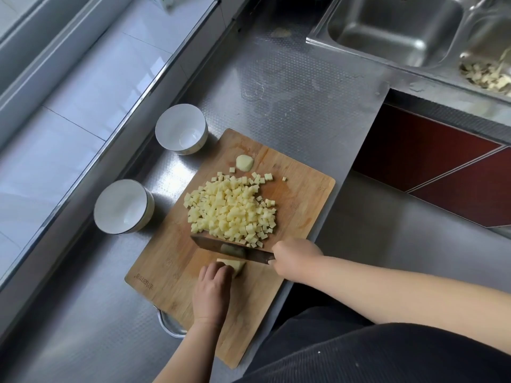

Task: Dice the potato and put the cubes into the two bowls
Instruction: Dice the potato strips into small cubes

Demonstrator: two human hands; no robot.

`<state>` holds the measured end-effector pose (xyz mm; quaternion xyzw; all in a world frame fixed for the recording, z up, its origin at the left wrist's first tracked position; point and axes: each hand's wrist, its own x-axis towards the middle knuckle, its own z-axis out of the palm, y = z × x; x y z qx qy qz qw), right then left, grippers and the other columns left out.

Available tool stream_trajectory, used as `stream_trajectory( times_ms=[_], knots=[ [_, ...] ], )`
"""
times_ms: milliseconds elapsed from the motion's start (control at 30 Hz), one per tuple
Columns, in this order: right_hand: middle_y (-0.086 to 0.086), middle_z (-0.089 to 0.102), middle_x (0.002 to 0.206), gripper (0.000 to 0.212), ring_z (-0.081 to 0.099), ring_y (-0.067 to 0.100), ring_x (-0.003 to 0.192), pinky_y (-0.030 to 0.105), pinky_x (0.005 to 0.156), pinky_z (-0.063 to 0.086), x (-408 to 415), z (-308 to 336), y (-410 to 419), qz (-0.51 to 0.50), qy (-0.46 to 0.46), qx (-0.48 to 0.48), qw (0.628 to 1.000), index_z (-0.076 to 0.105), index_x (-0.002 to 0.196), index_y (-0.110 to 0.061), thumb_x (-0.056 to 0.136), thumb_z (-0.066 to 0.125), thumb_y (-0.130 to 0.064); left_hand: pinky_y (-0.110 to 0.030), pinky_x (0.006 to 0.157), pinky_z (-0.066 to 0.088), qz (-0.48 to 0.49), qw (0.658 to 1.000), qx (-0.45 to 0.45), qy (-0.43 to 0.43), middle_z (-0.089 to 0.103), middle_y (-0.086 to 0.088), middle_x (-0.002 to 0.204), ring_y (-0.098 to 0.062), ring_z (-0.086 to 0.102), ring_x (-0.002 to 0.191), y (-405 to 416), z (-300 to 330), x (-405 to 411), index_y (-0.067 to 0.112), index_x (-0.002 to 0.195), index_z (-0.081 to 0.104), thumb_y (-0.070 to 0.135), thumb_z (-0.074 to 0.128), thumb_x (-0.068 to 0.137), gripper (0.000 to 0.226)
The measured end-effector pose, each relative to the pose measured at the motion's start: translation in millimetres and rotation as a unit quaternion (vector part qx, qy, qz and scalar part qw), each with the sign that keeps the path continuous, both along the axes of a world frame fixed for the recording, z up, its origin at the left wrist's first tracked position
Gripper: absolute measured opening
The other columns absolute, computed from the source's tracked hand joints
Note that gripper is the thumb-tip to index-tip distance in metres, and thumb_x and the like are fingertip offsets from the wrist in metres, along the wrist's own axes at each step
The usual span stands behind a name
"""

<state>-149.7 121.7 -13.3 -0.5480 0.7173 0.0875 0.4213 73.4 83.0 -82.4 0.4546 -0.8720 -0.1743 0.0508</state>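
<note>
A heap of pale yellow potato cubes (232, 210) lies on the wooden cutting board (301, 200). My left hand (213, 288) holds down the remaining potato piece (236, 265) at the board's near side, fingers curled over it. My right hand (296, 257) grips the handle of a knife (218, 246), whose blade lies between the cube heap and the held piece. A rounded potato end (244, 162) sits alone at the board's far corner. Two empty white bowls stand left of the board, one farther (181, 132) and one nearer (123, 207).
The board lies on a steel counter (290, 87), overhanging its right edge. A steel sink (395, 26) is at the back right, with potato peelings (486, 76) in the basin beside it. A metal handle (170, 326) sticks out under the board's near left edge. A tiled wall runs along the left.
</note>
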Motion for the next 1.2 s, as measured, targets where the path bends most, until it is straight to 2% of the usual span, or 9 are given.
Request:
stream_trajectory(
  times_ms=[133, 233, 333, 400, 533, 600, 867, 1033, 1200],
  knots=[
    [0.008, 0.061, 0.091, 0.022, 0.051, 0.027, 0.071, 0.028, 0.051, 0.036, 13.4, 9.4, 8.0, 0.028, 0.002, -0.022, 0.999, 0.063, 0.102, -0.008, 0.099, 0.045, -0.020, -0.035, 0.055, 0.052, 0.025, 1.000, 0.012, -0.011, 0.068, -0.010, 0.091, -0.031, 0.064, 0.077, 1.8, -6.5, 2.4, 0.010, 0.091, 0.074, 0.001, 0.079, 0.073, 0.020],
    [0.009, 0.060, 0.086, 0.020, 0.048, 0.025, 0.067, 0.026, 0.047, 0.031, 17.8, 20.6, 5.8, 0.060, 0.015, -0.009, 0.998, 0.063, 0.100, -0.007, 0.094, 0.044, -0.005, -0.036, 0.055, 0.053, 0.045, 0.999, 0.009, -0.001, 0.069, -0.013, 0.094, -0.034, 0.066, 0.076, 3.7, -5.7, 2.4, 0.008, 0.091, 0.074, 0.016, 0.062, 0.085, 0.016],
    [0.005, 0.054, 0.079, 0.021, 0.042, 0.022, 0.061, 0.028, 0.052, 0.036, 21.2, 29.6, 2.4, 0.073, 0.034, -0.007, 0.997, 0.062, 0.099, -0.006, 0.091, 0.045, 0.002, -0.037, 0.056, 0.055, 0.030, 0.999, 0.011, 0.001, 0.070, -0.015, 0.093, -0.034, 0.067, 0.075, 3.2, -3.9, 2.6, 0.007, 0.091, 0.075, 0.001, 0.075, 0.077, 0.016],
    [0.007, 0.058, 0.087, 0.020, 0.044, 0.023, 0.066, 0.030, 0.056, 0.039, 23.9, 31.1, 0.9, 0.078, 0.047, -0.003, 0.996, 0.063, 0.100, -0.006, 0.091, 0.046, 0.003, -0.037, 0.058, 0.056, 0.027, 0.999, 0.019, 0.004, 0.070, -0.014, 0.094, -0.034, 0.067, 0.077, 2.8, -2.1, 1.3, 0.007, 0.093, 0.075, -0.005, 0.080, 0.070, 0.027],
    [0.003, 0.038, 0.066, 0.017, 0.034, 0.018, 0.054, 0.027, 0.049, 0.032, 25.0, 17.4, 2.6, 0.071, 0.050, 0.015, 0.996, 0.058, 0.085, -0.006, 0.091, 0.045, 0.004, -0.035, 0.054, 0.052, 0.022, 1.000, 0.009, 0.009, 0.069, -0.013, 0.089, -0.033, 0.066, 0.074, 1.7, -2.5, 0.5, 0.007, 0.089, 0.075, -0.005, 0.082, 0.066, 0.026],
    [0.003, 0.036, 0.066, 0.018, 0.034, 0.018, 0.054, 0.026, 0.048, 0.032, 22.5, 8.1, 2.6, 0.055, 0.044, 0.025, 0.997, 0.060, 0.094, -0.005, 0.093, 0.044, 0.001, -0.032, 0.053, 0.050, 0.021, 1.000, 0.008, 0.004, 0.068, -0.011, 0.086, -0.032, 0.064, 0.072, 1.0, -3.1, 0.6, 0.008, 0.086, 0.074, -0.003, 0.082, 0.068, 0.023],
    [0.006, 0.053, 0.082, 0.033, 0.053, 0.028, 0.074, 0.031, 0.061, 0.043, 5.8, -5.8, 3.7, -0.012, -0.024, -0.007, 1.000, 0.060, 0.100, -0.008, 0.100, 0.045, -0.037, -0.032, 0.054, 0.053, 0.031, 0.999, 0.017, 0.018, 0.066, -0.007, 0.087, -0.025, 0.063, 0.070, 6.5, 1.2, 3.0, 0.008, 0.087, 0.072, -0.004, 0.079, 0.071, 0.021],
    [0.009, 0.062, 0.094, 0.023, 0.049, 0.025, 0.070, 0.027, 0.050, 0.032, 15.6, 5.1, 4.2, 0.015, -0.003, -0.056, 0.998, 0.062, 0.102, -0.010, 0.101, 0.045, -0.026, -0.037, 0.059, 0.056, 0.045, 0.999, 0.022, 0.010, 0.068, -0.009, 0.093, -0.029, 0.066, 0.075, 8.2, -3.0, 4.4, 0.005, 0.091, 0.073, -0.003, 0.077, 0.074, 0.019],
    [0.006, 0.057, 0.082, 0.016, 0.048, 0.025, 0.068, 0.025, 0.046, 0.028, 24.4, 20.4, 6.2, 0.068, 0.017, -0.049, 0.996, 0.064, 0.095, -0.009, 0.095, 0.048, -0.010, -0.038, 0.056, 0.055, 0.063, 0.998, 0.020, 0.000, 0.068, -0.014, 0.098, -0.034, 0.065, 0.074, 10.3, -9.2, 6.5, 0.003, 0.094, 0.072, 0.014, 0.060, 0.085, 0.019]
  ],
)
